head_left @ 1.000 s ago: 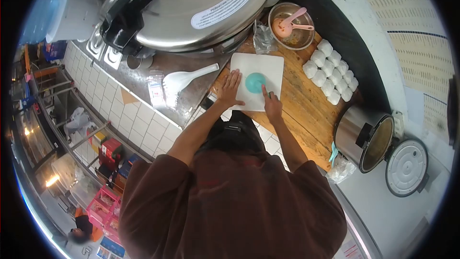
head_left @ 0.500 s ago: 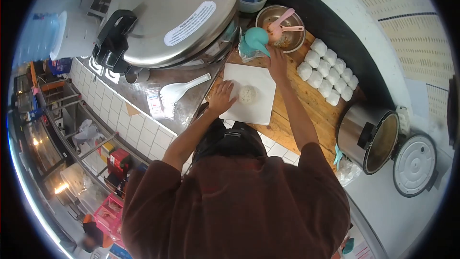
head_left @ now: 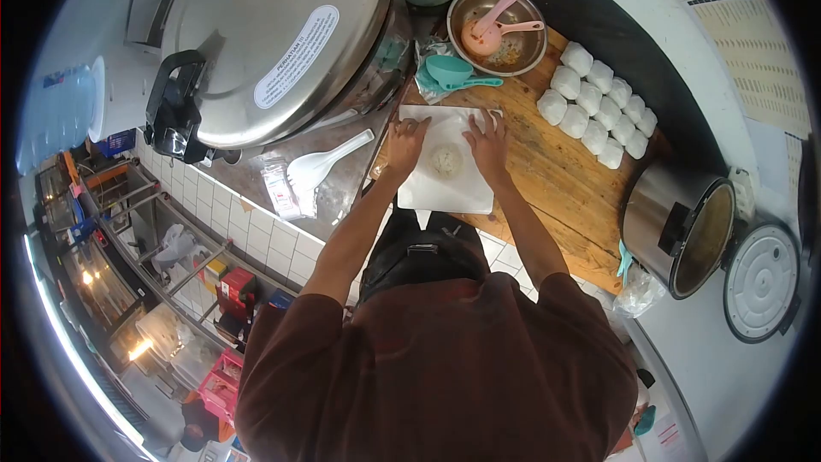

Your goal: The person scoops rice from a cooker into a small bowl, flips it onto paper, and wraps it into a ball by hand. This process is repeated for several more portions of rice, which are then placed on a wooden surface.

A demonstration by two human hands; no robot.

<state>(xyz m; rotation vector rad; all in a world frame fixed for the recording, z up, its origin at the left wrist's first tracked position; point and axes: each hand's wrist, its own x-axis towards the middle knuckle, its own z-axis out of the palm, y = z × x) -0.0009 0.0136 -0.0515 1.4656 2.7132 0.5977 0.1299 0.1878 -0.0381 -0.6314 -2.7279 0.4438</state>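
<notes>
A white paper sheet [head_left: 466, 192] lies on the wooden board [head_left: 556, 192], with a round mound of rice [head_left: 445, 160] at its middle. My left hand [head_left: 406, 144] rests on the sheet's left part, its fingers bent toward the far edge. On the far right part of the sheet is my right hand [head_left: 487, 144], fingers apart and touching the paper near the corner. Neither hand visibly holds anything. Just beyond the sheet, a teal scoop [head_left: 451, 71] lies on a plastic bag.
Several white wrapped packets [head_left: 592, 97] stand in rows at the right. Behind are a metal bowl [head_left: 537, 50] with pink spoons and a bowl with a blue ladle. A big lidded pot [head_left: 231, 51] stands left; an open pot [head_left: 654, 222] is right, a white paddle [head_left: 329, 162] left.
My right hand has let go of the teal scoop and moved back to the paper. My left hand has shifted up toward the sheet's far edge. The camera view has shifted slightly.
</notes>
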